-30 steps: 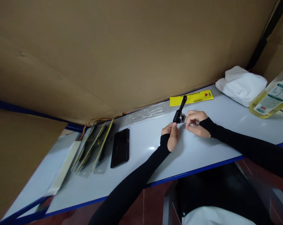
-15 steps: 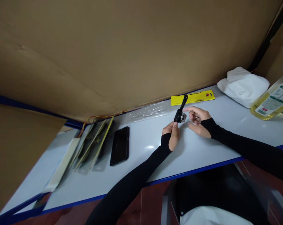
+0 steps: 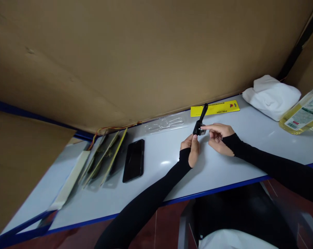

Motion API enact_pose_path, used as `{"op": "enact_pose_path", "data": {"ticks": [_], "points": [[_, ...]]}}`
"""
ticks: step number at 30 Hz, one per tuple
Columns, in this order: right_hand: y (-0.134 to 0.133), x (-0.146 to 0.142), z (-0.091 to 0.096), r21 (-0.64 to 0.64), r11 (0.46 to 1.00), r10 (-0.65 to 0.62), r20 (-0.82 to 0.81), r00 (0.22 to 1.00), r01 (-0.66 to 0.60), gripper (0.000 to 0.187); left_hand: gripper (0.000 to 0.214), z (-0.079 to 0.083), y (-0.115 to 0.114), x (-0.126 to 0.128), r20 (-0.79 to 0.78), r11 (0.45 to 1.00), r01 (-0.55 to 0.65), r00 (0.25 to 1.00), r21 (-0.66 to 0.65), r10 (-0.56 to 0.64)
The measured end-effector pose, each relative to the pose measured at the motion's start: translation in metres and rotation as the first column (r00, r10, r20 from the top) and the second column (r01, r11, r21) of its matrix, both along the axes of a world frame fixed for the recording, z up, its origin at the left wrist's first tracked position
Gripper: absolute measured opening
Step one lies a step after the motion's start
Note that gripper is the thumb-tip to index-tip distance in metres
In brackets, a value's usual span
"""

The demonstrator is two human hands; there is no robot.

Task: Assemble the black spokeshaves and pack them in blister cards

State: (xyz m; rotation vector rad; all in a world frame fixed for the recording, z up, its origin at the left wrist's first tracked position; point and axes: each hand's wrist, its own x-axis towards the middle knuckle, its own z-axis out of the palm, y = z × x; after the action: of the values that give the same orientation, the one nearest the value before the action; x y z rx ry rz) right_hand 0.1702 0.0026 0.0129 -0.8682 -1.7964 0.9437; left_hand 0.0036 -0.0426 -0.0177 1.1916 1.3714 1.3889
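Left hand (image 3: 191, 150) is pinching the bottom end of the little black tool (image 3: 201, 119) between thumb and fingertips, so it stands just past my knuckles, over the desk (image 3: 156, 162). Its long axis leans up and away toward the yellow card (image 3: 216, 108). Right hand (image 3: 220, 136) sits just to the right of it, index finger stuck out and touching the tool's chunky lower part, other fingers loosely curled.

Dim, warm light; a small glare spot shines on the white table (image 3: 166, 162); edges bow and blur slightly, lower corners darkest.
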Motion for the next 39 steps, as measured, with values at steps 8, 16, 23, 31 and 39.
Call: {"op": "enact_pose_path", "data": {"ticks": [8, 16, 23, 31, 39], "points": [[0.001, 0.007, 0.002, 0.288, 0.957, -0.014, 0.136, 0.991, -0.027, 0.011, 0.064, 0.007, -0.001, 0.0, -0.048, 0.999, 0.038, 0.998, 0.019, -0.037], [0.004, 0.004, -0.009, 0.323, 0.945, -0.035, 0.238, 0.971, -0.045, 0.01, 0.067, 0.005, 0.003, -0.003, 0.015, 0.999, 0.037, 0.999, 0.002, -0.037], [0.005, 0.004, 0.001, 0.081, 0.996, 0.02, 0.049, 0.999, -0.024, 0.039, 0.067, 0.005, 0.002, -0.002, 0.012, 0.999, 0.039, 0.999, -0.014, -0.039], [0.004, 0.007, 0.005, 0.024, 0.998, 0.052, 0.056, 0.997, -0.054, 0.024, 0.068, 0.005, 0.002, -0.002, -0.001, 1.0, 0.02, 1.0, -0.012, -0.02], [0.012, 0.007, -0.003, 0.26, 0.965, -0.045, 0.056, 0.997, 0.029, 0.008, 0.067, 0.006, 0.002, 0.0, 0.003, 1.0, 0.029, 1.0, -0.009, -0.029]]}}
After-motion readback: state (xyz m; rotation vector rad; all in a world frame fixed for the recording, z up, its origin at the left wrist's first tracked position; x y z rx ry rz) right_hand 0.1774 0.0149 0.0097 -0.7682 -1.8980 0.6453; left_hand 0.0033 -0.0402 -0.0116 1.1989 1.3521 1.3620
